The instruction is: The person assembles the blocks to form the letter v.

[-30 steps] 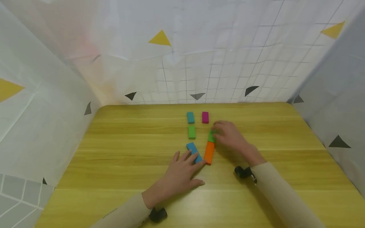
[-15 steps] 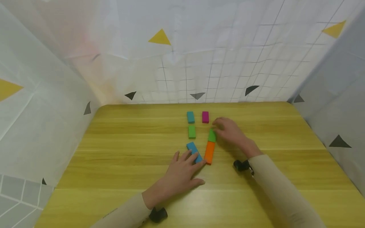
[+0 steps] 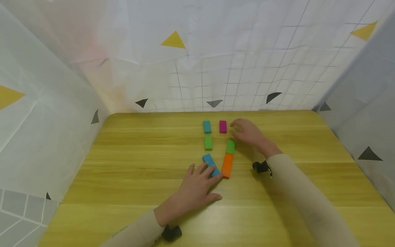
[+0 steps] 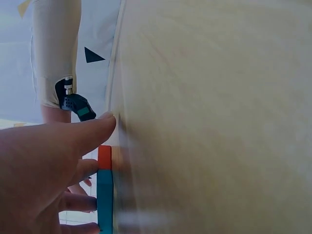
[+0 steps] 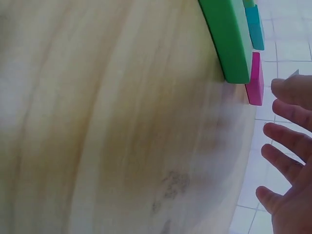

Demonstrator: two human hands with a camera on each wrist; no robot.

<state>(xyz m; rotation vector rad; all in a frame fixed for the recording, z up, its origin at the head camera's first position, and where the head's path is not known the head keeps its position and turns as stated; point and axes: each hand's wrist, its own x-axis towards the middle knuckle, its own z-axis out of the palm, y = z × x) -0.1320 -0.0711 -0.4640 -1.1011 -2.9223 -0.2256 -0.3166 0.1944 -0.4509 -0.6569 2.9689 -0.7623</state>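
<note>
My left hand (image 3: 197, 188) lies with spread fingers over the near end of a blue block (image 3: 210, 163), the fingertips resting on it. The index fingertip reaches the corner of an orange block (image 3: 227, 165). A green block (image 3: 230, 146) stands end to end with the orange one, forming a slanted row. Just right of a magenta block (image 3: 223, 126), my right hand (image 3: 249, 133) hovers with loosely bent, parted fingers and holds nothing. In the right wrist view the magenta block (image 5: 255, 80) lies beyond the green block (image 5: 228, 41), apart from the fingers.
Left of the magenta block sits a teal block (image 3: 207, 127), with a second green block (image 3: 208, 142) in front of it. All rest on a wooden table (image 3: 139, 154). Patterned white sheets (image 3: 247, 61) hang behind and at both sides.
My right hand has let go of the green block beside the orange one and moved away toward the table's far side, near the magenta block. The left hand stays put.
</note>
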